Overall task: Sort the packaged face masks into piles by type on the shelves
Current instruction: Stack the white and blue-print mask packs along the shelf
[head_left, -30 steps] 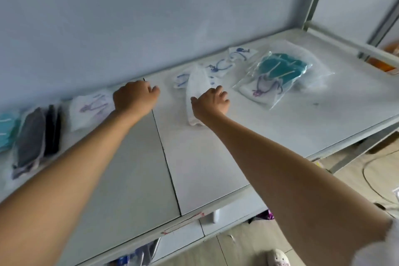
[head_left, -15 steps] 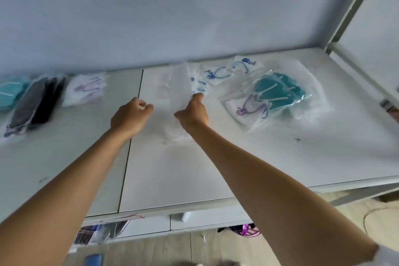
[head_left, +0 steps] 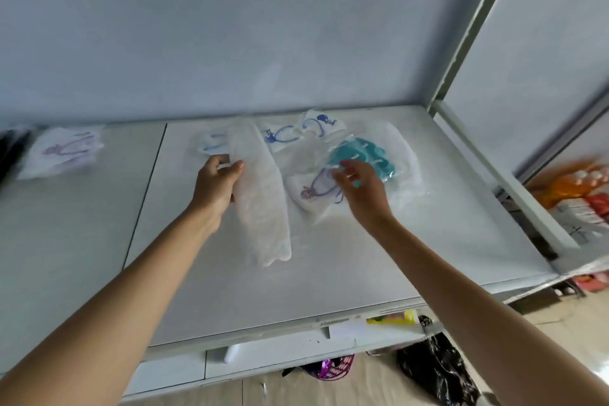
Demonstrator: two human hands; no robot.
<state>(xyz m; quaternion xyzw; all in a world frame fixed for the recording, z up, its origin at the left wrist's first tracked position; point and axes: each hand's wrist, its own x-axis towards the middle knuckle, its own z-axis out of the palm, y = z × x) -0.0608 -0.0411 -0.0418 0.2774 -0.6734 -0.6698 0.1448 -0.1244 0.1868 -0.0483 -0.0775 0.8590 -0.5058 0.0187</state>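
Note:
My left hand (head_left: 216, 186) grips a long white packaged mask (head_left: 260, 208) by its left edge, lifted above the white shelf (head_left: 329, 290). My right hand (head_left: 357, 186) hovers with fingers spread, open, over a clear bag holding a white mask with purple straps (head_left: 311, 189) and a teal mask (head_left: 365, 152). White masks with blue straps (head_left: 286, 135) lie at the back of the shelf. Far left lies a packaged white mask with purple straps (head_left: 64, 152), beside dark masks (head_left: 10, 148) at the frame edge.
A grey wall backs the shelf, and a metal upright (head_left: 468, 33) stands at its right rear corner. Orange and red packages (head_left: 580, 194) sit on a lower level at the right. A black bag (head_left: 435, 369) lies on the floor below.
The white packaged mask passed from my right hand to my left. My right hand let go and moved right over the bag with the teal mask. The view shifted right.

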